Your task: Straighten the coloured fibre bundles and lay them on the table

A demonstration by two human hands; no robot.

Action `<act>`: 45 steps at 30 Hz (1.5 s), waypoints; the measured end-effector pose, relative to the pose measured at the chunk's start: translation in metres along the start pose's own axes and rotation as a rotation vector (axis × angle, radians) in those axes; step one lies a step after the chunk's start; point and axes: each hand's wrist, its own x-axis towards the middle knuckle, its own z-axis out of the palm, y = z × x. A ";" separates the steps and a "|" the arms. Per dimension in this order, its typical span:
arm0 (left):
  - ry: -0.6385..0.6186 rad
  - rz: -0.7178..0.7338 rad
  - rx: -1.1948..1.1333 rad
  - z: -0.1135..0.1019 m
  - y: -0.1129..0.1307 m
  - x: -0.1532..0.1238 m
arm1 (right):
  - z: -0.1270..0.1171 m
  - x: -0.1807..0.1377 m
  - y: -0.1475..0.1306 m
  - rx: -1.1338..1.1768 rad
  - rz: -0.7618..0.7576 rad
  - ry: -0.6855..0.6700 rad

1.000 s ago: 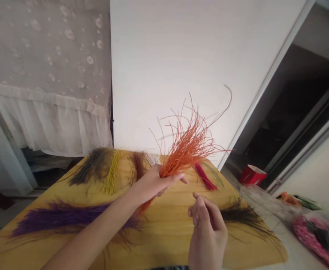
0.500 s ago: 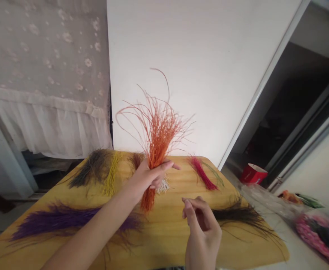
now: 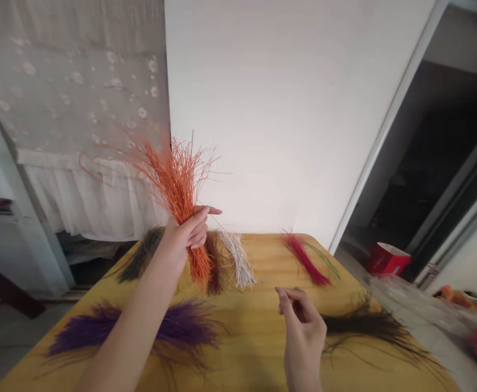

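Note:
My left hand (image 3: 195, 231) is wrapped round a bundle of orange strands (image 3: 177, 185), raised above the far left part of the table. The upper ends fan out and blur towards the left; the lower ends hang below my fist. My right hand (image 3: 303, 324) is lower, over the table's near middle, with thumb and forefinger pinched together. Whatever is in the pinch, if anything, is too small to make out. Beside it lies a bundle of black strands (image 3: 360, 324). A bundle of purple strands (image 3: 185, 324) lies partly hidden beneath my left forearm.
On the wooden table (image 3: 258, 321) lie bundles of white strands (image 3: 238, 261), brown strands (image 3: 215, 267), red strands (image 3: 305, 258), green strands (image 3: 326, 258) and dark grey strands (image 3: 138, 258). A red box (image 3: 387, 259) and clear plastic (image 3: 409, 296) are at the right.
My left hand has swung left and slightly up with the orange bundle, whose tips now lean left. The white bundle has come into fuller view. My right hand stays pinched.

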 end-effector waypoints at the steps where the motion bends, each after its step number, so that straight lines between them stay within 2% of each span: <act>1: 0.007 0.010 -0.004 -0.001 0.001 0.000 | 0.000 0.001 0.001 0.001 0.000 0.003; 4: 0.022 0.024 -0.015 -0.003 0.002 0.002 | -0.003 0.006 0.003 -0.002 0.000 0.050; 11: 0.094 0.058 -0.127 -0.029 0.011 0.008 | -0.037 0.046 0.009 0.037 0.055 0.407; 14: 0.056 0.004 -0.172 -0.033 0.016 0.007 | -0.041 0.050 0.005 0.072 0.054 0.440; 17: -0.008 -0.095 -0.191 -0.015 0.009 0.001 | -0.033 0.039 -0.002 0.106 0.073 0.363; 22: -0.098 -0.261 -0.214 0.040 -0.028 -0.019 | -0.013 0.011 -0.017 0.117 0.155 0.175; 26: -0.091 -0.302 -0.274 0.064 -0.050 -0.034 | -0.005 -0.007 -0.029 0.081 0.156 0.000; 30: -0.056 -0.331 -0.340 0.066 -0.053 -0.041 | 0.000 -0.014 -0.031 0.082 0.143 -0.094; 34: 0.047 -0.278 -0.422 0.064 -0.051 -0.043 | 0.003 -0.019 -0.025 0.118 0.177 -0.195; 38: 0.078 -0.253 -0.480 0.063 -0.051 -0.043 | 0.005 -0.024 -0.024 0.113 0.117 -0.316; 45: 0.086 -0.277 -0.545 0.064 -0.051 -0.041 | 0.002 -0.024 -0.030 0.064 0.044 -0.352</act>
